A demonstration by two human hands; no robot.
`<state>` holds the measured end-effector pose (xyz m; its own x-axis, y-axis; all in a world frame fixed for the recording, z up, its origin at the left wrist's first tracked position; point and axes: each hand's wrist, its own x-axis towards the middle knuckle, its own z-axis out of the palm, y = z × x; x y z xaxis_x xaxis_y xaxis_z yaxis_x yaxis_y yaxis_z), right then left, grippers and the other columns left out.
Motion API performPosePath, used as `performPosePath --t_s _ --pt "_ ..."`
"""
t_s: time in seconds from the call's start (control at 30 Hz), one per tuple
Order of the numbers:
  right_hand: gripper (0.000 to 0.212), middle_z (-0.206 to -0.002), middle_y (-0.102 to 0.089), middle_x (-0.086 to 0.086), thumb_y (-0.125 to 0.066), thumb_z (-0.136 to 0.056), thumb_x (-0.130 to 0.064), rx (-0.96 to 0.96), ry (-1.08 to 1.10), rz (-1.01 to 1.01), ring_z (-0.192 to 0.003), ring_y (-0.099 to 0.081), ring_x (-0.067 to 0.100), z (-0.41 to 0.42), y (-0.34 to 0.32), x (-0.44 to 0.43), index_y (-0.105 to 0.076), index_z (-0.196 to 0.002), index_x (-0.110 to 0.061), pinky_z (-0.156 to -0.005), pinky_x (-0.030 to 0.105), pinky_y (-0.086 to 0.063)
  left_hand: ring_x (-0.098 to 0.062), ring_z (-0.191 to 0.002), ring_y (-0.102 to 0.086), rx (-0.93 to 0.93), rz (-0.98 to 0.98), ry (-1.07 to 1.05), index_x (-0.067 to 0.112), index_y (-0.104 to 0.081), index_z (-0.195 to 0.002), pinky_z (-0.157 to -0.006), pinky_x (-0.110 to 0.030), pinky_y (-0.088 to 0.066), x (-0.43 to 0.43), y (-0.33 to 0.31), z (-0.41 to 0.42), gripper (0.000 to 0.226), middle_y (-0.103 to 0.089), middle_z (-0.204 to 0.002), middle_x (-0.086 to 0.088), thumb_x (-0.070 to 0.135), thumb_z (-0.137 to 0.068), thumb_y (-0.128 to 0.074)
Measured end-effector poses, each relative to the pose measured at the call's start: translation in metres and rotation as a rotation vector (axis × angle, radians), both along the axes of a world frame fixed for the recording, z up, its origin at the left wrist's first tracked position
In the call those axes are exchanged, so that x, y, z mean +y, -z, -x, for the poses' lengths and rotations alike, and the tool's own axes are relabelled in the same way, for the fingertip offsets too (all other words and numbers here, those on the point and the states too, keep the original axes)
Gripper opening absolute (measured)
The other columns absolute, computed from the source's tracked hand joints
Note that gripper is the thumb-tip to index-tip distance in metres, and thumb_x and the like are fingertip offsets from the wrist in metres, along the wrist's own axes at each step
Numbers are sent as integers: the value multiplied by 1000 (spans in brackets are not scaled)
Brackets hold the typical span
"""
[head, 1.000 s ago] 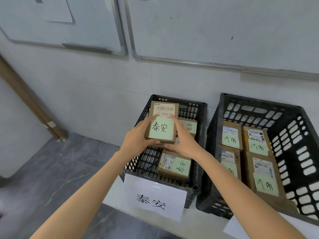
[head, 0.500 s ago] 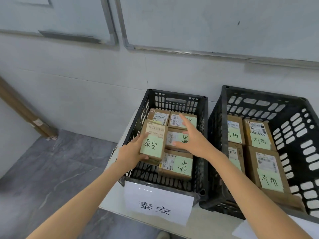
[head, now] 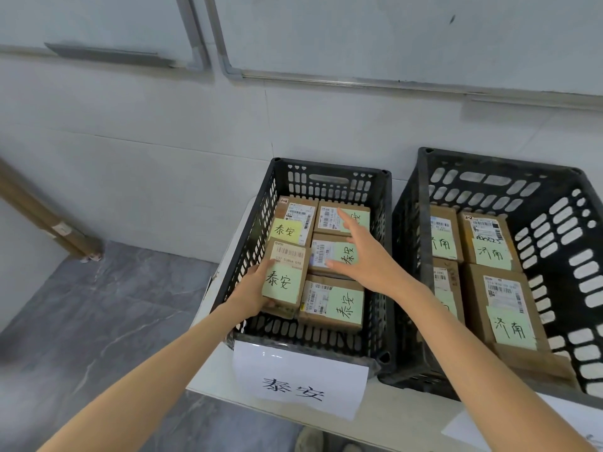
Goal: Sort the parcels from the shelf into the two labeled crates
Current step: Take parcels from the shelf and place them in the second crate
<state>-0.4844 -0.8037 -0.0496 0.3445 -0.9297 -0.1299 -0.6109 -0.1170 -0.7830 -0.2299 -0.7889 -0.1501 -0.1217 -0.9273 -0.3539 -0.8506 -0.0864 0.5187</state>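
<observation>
My left hand (head: 253,290) grips a small cardboard parcel (head: 287,275) with a green note, low inside the left black crate (head: 329,176) at its near-left corner. Several other green-noted parcels (head: 332,303) lie beside it in that crate. My right hand (head: 365,256) hovers with straight fingers above the middle parcels and holds nothing. A white paper label (head: 300,380) hangs on the crate's front. The right black crate (head: 509,172) holds several parcels (head: 509,305) with a different green note.
Both crates stand on a white table (head: 391,422) against a tiled wall. Whiteboards (head: 391,34) hang above. Grey floor (head: 81,321) lies to the left, with a brown wooden strip (head: 42,213) leaning at the wall. A second paper label (head: 522,429) shows under the right crate.
The parcel went from above the left crate down into its near-left corner in my left hand. My right hand let go of it and spread over the middle parcels.
</observation>
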Motion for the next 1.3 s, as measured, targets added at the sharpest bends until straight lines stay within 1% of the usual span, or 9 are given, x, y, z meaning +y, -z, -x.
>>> performPosePath --t_s 0.1,0.2,0.27,0.37,0.63,0.9,1.17,1.23,1.3 --pt "99 -163 -14 -8 -72 -87 -34 62 -23 34 -147 -19 9 1 1 2 0 -154 -43 -117 33 -20 -27 -124 -44 32 -23 -28 20 -12 -152 -89 -23 -42 0 8 -3 101 -32 -142 -14 -1 -76 -75" --pt "100 -162 -14 -8 -72 -88 -36 191 -52 109 -144 -26 11 1 -1 6 2 -154 -41 -111 38 -35 -28 -125 -42 47 -49 -40 21 -10 -152 -86 -22 -42 -3 13 -3 106 -30 -143 -13 -2 -74 -77" --pt "100 -162 -14 -6 -71 -88 -40 305 -75 163 -142 -31 14 1 -1 9 3 -155 -39 -105 38 -42 -29 -126 -42 61 -69 -43 22 -8 -152 -93 -26 -45 -5 15 0 110 -28 -143 -13 -4 -71 -78" --pt "101 -163 -11 0 -69 -87 -46 445 -99 186 -145 -28 22 -1 0 10 6 -155 -37 -108 46 -41 -32 -130 -40 62 -100 -39 18 -8 -151 -106 -35 -41 -6 17 2 109 -22 -145 -15 -5 -71 -78" --pt "101 -163 -10 -2 -68 -87 -49 448 -110 192 -146 -26 22 -3 3 13 6 -155 -38 -108 45 -39 -34 -127 -45 -6 -191 18 18 7 -152 -105 -40 -44 -10 25 7 111 -13 -150 -18 -11 -77 -70" --pt "101 -162 -11 -3 -68 -88 -47 435 -101 183 -146 -25 19 0 2 14 7 -155 -38 -109 44 -40 -33 -117 -51 -115 -172 43 18 -13 -147 -96 -41 -51 -14 30 6 94 -26 -141 -16 -8 -77 -70" --pt "100 -160 -14 -4 -68 -88 -46 446 -93 196 -144 -28 17 -4 4 17 7 -155 -38 -106 41 -43 -31 -128 -41 -125 -138 87 14 -19 -145 -103 -43 -46 -14 27 8 89 -8 -152 -9 6 -76 -76" --pt "101 -160 -14 -4 -68 -88 -47 456 -90 196 -144 -27 18 -4 4 17 7 -155 -38 -107 42 -42 -31 -133 -36 -131 -121 102 9 -28 -143 -108 -43 -42 -13 22 10 77 -13 -153 -8 11 -80 -74" --pt "100 -161 -13 -2 -67 -88 -48 479 -86 197 -145 -26 20 -5 3 17 7 -155 -37 -109 45 -41 -29 -129 -42 -110 -60 102 6 -38 -139 -107 -40 -42 -14 12 13 60 -29 -149 -10 14 -88 -68"
